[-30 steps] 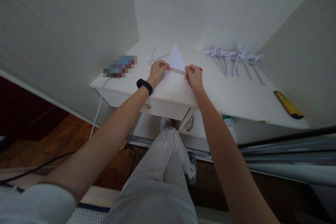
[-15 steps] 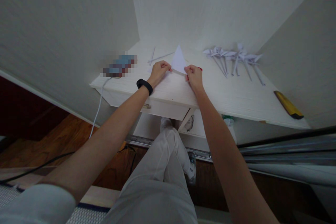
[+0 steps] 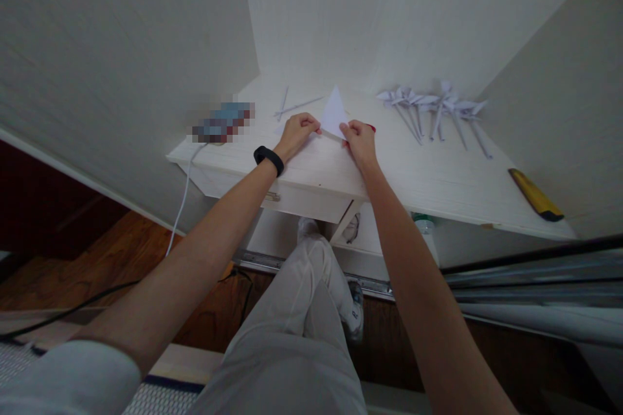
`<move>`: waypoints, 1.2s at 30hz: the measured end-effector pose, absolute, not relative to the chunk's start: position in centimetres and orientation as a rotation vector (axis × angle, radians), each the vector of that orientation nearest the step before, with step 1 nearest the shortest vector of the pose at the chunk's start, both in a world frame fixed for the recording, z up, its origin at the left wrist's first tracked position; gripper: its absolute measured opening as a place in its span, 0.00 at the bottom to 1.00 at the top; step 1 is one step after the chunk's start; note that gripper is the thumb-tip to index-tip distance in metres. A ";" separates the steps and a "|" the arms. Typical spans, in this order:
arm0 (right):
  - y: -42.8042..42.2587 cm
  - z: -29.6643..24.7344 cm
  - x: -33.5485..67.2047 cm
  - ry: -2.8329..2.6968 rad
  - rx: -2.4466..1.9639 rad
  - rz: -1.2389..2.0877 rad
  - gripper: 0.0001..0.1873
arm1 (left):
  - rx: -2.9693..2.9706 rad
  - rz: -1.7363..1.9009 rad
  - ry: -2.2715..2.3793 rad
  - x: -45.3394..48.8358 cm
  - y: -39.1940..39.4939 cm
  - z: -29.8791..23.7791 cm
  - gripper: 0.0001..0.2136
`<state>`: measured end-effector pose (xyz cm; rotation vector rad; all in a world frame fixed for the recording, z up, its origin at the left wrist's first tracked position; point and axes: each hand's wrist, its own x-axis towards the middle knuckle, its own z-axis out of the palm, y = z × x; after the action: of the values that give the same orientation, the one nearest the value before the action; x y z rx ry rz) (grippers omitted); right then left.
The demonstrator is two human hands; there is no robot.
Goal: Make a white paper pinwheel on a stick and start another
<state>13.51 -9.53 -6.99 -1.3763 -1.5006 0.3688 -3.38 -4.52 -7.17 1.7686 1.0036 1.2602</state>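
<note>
A white piece of folded paper (image 3: 333, 111), pointed at the top like a triangle, is held up between my two hands over the white desk (image 3: 311, 165). My left hand (image 3: 296, 135), with a black band at the wrist, pinches its lower left corner. At the lower right corner, my right hand (image 3: 360, 142) pinches the paper between thumb and fingers. A small red thing (image 3: 372, 128) shows just beyond my right hand, mostly hidden. Thin rolled paper sticks (image 3: 296, 106) lie on the desk behind my left hand.
Several folded paper flowers on stems (image 3: 438, 104) lie at the back right. Toward the right front edge is a yellow and black tool (image 3: 535, 194). A blurred-out device (image 3: 222, 122) with a white cable (image 3: 182, 201) sits at the left. Walls enclose the desk.
The folded paper has shifted very slightly to the right and tilted a little. Both hands keep their pinch on its lower corners.
</note>
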 end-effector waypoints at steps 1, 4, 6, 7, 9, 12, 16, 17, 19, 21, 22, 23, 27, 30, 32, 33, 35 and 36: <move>-9.5 -7.0 13.5 -1.504 -1.375 0.380 0.20 | 1.773 1.258 1.006 -3.4 -4.7 -7.1 0.03; -9.5 -7.0 13.5 -1.518 -1.379 0.394 0.19 | 1.781 1.246 1.001 -3.4 -4.9 -6.9 0.03; -9.4 -7.1 13.5 -1.521 -1.386 0.388 0.18 | 1.775 1.241 0.995 -3.3 -4.8 -7.0 0.03; -9.3 -7.1 13.5 -1.524 -1.389 0.381 0.18 | 1.771 1.240 0.992 -3.3 -4.7 -7.0 0.03; -9.2 -7.2 13.6 -1.531 -1.392 0.361 0.18 | 1.766 1.243 0.992 -3.3 -4.6 -7.2 0.03; -9.1 -7.3 13.7 -1.549 -1.386 0.338 0.18 | 1.767 1.247 0.980 -3.3 -4.5 -7.3 0.03; -9.1 -7.3 13.8 -1.568 -1.390 0.270 0.20 | 1.783 1.240 0.977 -3.3 -4.7 -7.1 0.04; -9.1 -7.3 13.8 -1.567 -1.394 0.257 0.21 | 1.787 1.236 0.984 -3.3 -4.7 -7.1 0.04; -9.0 -7.3 13.7 -1.563 -1.397 0.246 0.22 | 1.792 1.234 0.987 -3.4 -4.8 -7.1 0.04; -9.1 -7.3 13.7 -1.563 -1.395 0.246 0.21 | 1.796 1.237 0.979 -3.4 -4.8 -7.0 0.04; -9.2 -7.2 13.7 -1.563 -1.397 0.245 0.21 | 1.798 1.239 0.978 -3.4 -4.8 -7.0 0.04; -9.3 -7.1 13.7 -1.565 -1.400 0.246 0.20 | 1.799 1.238 0.979 -3.4 -4.9 -7.0 0.04; -9.6 -6.8 13.6 -1.577 -1.410 0.240 0.20 | 1.801 1.230 0.995 -3.4 -4.9 -7.0 0.04; -9.6 -6.7 13.5 -1.567 -1.410 0.233 0.19 | 1.803 1.230 0.997 -3.4 -4.7 -7.2 0.04; -9.5 -6.8 13.5 -1.559 -1.407 0.238 0.19 | 1.803 1.235 0.991 -3.4 -4.5 -7.3 0.04; -9.4 -6.9 13.5 -1.555 -1.403 0.237 0.19 | 1.803 1.238 0.986 -3.4 -4.5 -7.3 0.04; -9.2 -7.0 13.6 -1.538 -1.402 0.238 0.19 | 1.801 1.243 0.983 -3.4 -4.4 -7.3 0.04; -9.2 -7.0 13.6 -1.527 -1.403 0.244 0.19 | 1.798 1.244 0.987 -3.4 -4.5 -7.3 0.04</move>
<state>13.56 -9.17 -7.05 -1.4032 -1.5267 0.2438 -3.44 -4.46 -7.28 1.7980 0.9870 1.2444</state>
